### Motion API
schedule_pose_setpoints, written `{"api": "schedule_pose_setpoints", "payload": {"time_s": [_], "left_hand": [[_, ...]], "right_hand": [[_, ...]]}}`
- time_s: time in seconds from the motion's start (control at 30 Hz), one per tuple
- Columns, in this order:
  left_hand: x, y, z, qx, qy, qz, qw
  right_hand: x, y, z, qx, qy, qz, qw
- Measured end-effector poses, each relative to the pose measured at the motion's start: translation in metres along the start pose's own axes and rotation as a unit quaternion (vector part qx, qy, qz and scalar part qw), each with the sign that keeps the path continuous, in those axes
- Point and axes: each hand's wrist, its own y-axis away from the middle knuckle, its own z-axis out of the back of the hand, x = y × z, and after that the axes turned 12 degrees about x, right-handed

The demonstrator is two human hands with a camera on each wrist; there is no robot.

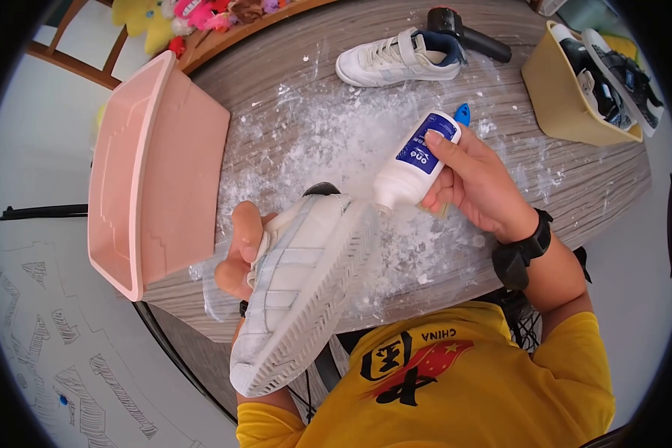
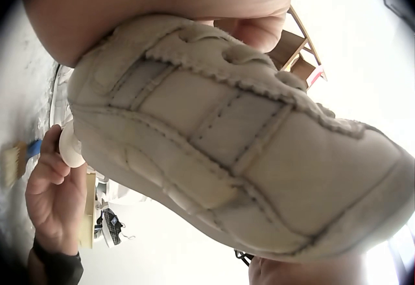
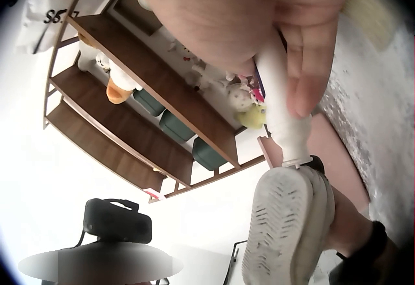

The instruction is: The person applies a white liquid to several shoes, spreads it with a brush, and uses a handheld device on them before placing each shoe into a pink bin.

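Observation:
A white shoe (image 1: 295,276) is tilted in the air, its sole turned toward the right, and the left hand (image 1: 245,246) grips it at the opening. The right hand (image 1: 478,175) holds a white bottle with a blue label (image 1: 418,153), its mouth tipped down beside the heel end of the sole. In the right wrist view the bottle's mouth (image 3: 297,160) is at the edge of the shoe's sole (image 3: 279,214). The left wrist view shows the shoe's side (image 2: 214,129) close up, below the left hand (image 2: 168,0). Whether bottle and sole touch, I cannot tell.
White powder (image 1: 313,134) is scattered over the wooden table (image 1: 261,67). Another white shoe (image 1: 384,63) lies near the far edge beside a black handled tool (image 1: 485,45). A pink bin (image 1: 201,112) stands at left, a yellow bin with shoes (image 1: 552,93) at right. A blue-handled brush (image 1: 463,113) lies behind the bottle.

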Motion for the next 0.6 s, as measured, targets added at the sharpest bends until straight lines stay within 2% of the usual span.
{"api": "schedule_pose_setpoints", "payload": {"time_s": [0.13,0.27,0.37,0.47,0.6], "left_hand": [[0.001,0.006,0.0,-0.022,-0.034,-0.008,0.999],[-0.006,0.004,0.0,-0.026,-0.053,0.041,0.997],[-0.002,0.001,0.0,-0.008,-0.023,0.023,0.999],[0.003,-0.003,-0.006,-0.027,-0.015,0.009,0.999],[-0.003,0.006,0.002,-0.011,-0.072,0.071,0.995]], "right_hand": [[0.0,0.0,0.001,-0.015,-0.027,-0.016,0.999],[0.0,-0.001,0.0,-0.031,-0.02,-0.004,0.999],[0.0,0.0,-0.001,-0.037,-0.013,0.016,0.999],[-0.001,-0.001,0.0,-0.041,-0.012,0.04,0.998],[0.001,0.0,-0.002,-0.045,-0.006,0.038,0.998]]}}
